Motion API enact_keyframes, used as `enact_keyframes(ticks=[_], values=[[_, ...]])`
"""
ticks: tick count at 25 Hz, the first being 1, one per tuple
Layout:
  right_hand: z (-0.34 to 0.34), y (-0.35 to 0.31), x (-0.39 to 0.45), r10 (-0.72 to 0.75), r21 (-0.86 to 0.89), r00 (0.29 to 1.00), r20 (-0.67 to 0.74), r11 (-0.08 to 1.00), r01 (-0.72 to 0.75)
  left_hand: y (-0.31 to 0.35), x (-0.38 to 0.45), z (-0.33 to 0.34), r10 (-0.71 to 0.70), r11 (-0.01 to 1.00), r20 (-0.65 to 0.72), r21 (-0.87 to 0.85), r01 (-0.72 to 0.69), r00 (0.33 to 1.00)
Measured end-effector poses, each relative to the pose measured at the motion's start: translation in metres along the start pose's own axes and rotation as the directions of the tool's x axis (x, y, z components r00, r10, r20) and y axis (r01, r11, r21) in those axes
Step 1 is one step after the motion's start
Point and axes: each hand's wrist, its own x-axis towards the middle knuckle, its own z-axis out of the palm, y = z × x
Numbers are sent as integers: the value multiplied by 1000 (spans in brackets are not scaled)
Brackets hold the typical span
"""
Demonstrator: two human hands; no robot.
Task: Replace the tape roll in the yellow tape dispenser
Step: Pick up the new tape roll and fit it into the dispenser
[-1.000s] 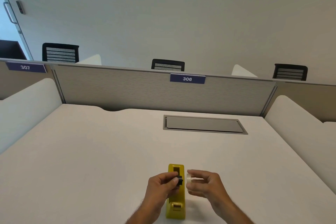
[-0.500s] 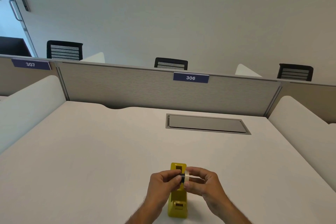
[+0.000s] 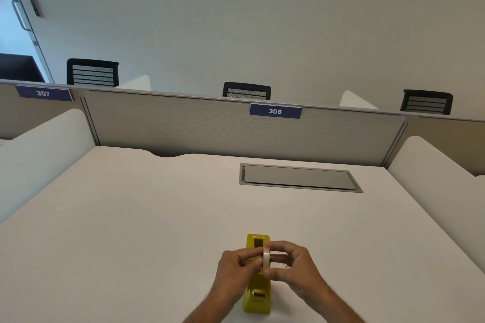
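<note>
The yellow tape dispenser (image 3: 257, 296) stands lengthwise on the white desk (image 3: 131, 231) near its front edge, its open slot toward the far end. Just above it both hands meet around a pale tape roll (image 3: 266, 259) held edge-on. My right hand (image 3: 294, 267) grips the roll with thumb and fingers. My left hand (image 3: 237, 270) pinches at the roll's left side, where the black core it held earlier is now hidden behind its fingers and the roll.
A grey cable hatch (image 3: 299, 178) is set into the desk beyond the dispenser. A grey partition (image 3: 210, 128) with the label 306 closes the back, white side dividers (image 3: 433, 178) flank the desk. Black chairs stand behind the partition.
The hands were apart, black core in the left and tape roll in the right. They came together, and the core has gone out of sight at the roll.
</note>
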Motion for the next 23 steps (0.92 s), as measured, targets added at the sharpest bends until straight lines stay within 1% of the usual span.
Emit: enact_keyframes(ticks=[4, 8, 12, 13, 15, 17, 19, 21, 23], values=[[4, -1, 5, 0, -154, 998, -56, 988, -9, -4, 6, -3, 12, 999, 1, 43, -12, 1000], [5, -3, 9, -30, -326, 998, -59, 945, 9, -12, 15, -8, 32, 997, -46, 75, -28, 998], [5, -6, 14, -54, -396, 996, -70, 918, 22, -22, 21, -14, 63, 972, -136, 234, -30, 989], [5, -7, 15, -63, -414, 996, -65, 910, 31, -27, 22, -17, 56, 959, -132, 284, -17, 990], [5, -9, 18, -82, -451, 995, -52, 891, 50, -36, 25, -21, 31, 919, -71, 394, 0, 997], [7, -11, 21, -90, -483, 995, -43, 874, 58, -42, 26, -24, 11, 884, 2, 468, -10, 1000], [9, -10, 24, -93, -508, 995, -35, 859, 62, -44, 26, -23, 17, 845, 44, 533, -38, 999], [10, -7, 26, -93, -543, 995, -25, 837, 64, -46, 27, -21, 38, 815, 54, 577, -62, 998], [9, -3, 28, -92, -608, 996, -12, 791, 66, -47, 29, -21, 52, 806, 57, 587, -75, 997]])
